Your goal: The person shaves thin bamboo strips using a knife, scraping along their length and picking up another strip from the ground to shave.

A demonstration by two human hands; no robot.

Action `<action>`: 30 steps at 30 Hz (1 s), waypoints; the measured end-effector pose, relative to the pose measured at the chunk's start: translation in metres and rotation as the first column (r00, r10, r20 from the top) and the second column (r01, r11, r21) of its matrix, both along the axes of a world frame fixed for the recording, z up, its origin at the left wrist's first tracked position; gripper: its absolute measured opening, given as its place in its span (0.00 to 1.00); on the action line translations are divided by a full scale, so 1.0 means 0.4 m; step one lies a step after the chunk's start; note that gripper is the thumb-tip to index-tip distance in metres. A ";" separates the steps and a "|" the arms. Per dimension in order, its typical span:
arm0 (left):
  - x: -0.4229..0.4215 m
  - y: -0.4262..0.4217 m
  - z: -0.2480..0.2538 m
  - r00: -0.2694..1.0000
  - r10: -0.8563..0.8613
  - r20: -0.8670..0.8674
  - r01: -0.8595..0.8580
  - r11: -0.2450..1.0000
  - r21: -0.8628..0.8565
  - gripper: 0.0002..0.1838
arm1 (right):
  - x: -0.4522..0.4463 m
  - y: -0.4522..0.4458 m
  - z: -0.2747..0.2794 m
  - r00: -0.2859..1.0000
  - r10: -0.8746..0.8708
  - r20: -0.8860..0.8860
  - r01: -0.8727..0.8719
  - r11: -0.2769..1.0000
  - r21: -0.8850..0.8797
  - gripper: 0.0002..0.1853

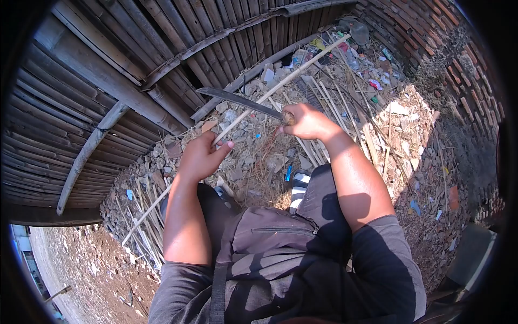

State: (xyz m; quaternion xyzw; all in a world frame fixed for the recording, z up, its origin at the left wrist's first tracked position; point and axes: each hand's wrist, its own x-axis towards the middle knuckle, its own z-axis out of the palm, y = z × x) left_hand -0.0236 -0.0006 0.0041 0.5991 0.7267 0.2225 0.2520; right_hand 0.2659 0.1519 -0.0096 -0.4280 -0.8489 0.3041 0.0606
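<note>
My left hand point(199, 155) is closed around a long, pale bamboo stick point(287, 79), which runs from the lower left up to the upper right. In my right hand point(312, 123) is the handle of a machete point(243, 100), its dark blade pointing left. The blade crosses the stick a little beyond my left hand; whether they touch, I cannot tell. Below my hands, several more bamboo strips point(327, 102) lie on the littered ground, partly hidden by my right forearm. Another bundle of strips point(147, 216) lies by my left elbow.
A bamboo slat wall point(102, 97) rises on the left and ahead. To the right stands a brick wall point(464, 81). Rubble, dry straw and plastic scraps point(375, 85) cover the ground. A black bag point(275, 229) rests against my front, above my bent knees.
</note>
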 end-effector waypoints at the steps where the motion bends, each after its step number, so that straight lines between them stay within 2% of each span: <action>1: 0.000 0.001 0.000 1.000 -0.001 0.000 0.001 1.000 -0.013 0.29 | 0.000 0.000 0.000 1.000 -0.003 0.010 0.003 1.000 -0.007 0.30; 8: -0.003 0.001 -0.003 1.000 -0.017 -0.017 0.017 0.999 -0.034 0.31 | -0.005 -0.014 0.019 0.999 -0.023 0.039 0.024 1.000 -0.017 0.33; 20: -0.006 0.004 0.000 0.997 -0.038 -0.062 0.032 0.996 -0.087 0.33 | -0.011 -0.005 -0.009 0.998 -0.018 0.065 0.021 0.999 -0.044 0.27; 23: 0.006 0.001 0.010 0.996 -0.056 -0.066 0.050 0.994 -0.094 0.33 | -0.024 -0.007 0.005 0.990 0.012 0.142 0.002 0.995 -0.099 0.31; 30: 0.020 0.003 0.003 0.990 -0.128 -0.063 0.118 0.983 -0.138 0.33 | -0.042 -0.011 -0.006 0.976 0.102 0.193 -0.089 0.993 -0.075 0.31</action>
